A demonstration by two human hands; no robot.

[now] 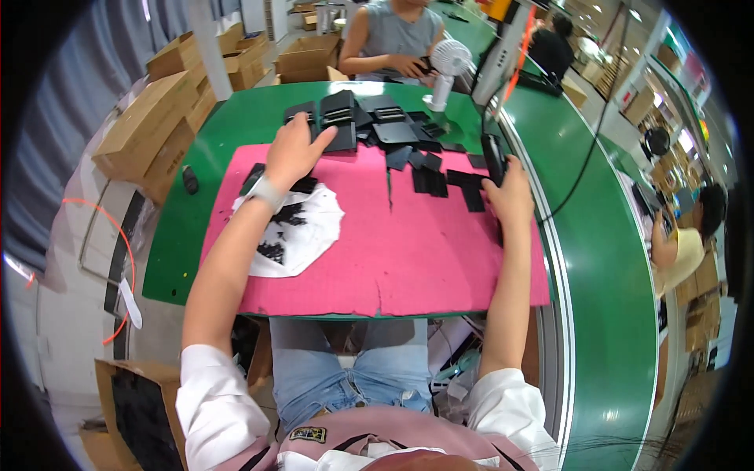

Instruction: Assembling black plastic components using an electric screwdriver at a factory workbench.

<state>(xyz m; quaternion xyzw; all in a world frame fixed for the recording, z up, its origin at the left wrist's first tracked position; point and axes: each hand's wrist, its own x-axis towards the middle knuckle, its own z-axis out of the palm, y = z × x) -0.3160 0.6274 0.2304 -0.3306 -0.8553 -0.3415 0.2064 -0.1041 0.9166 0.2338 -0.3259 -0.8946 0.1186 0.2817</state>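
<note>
My left hand (pixel 294 157) reaches to the far left of the pink mat (pixel 408 251). Its thumb and fingers are spread at the near edge of several flat black cases (pixel 339 106), which look like wallets or covers; I cannot tell whether it touches them. At the mat's right side my right hand (pixel 512 195) is closed round an upright black handheld tool (pixel 494 157), slim and long, its kind unclear. Small black rectangular pieces (pixel 428 182) lie between the hands. Under my left wrist is a white sheet (pixel 314 243) with black scraps on it.
A white fan (pixel 449 63) stands on the green table (pixel 173 251) at the back, before a seated person (pixel 393 43). A black cable (pixel 585 169) hangs at the right, over a metal rail (pixel 559 314) and green belt. Cardboard boxes (pixel 149 118) stand left.
</note>
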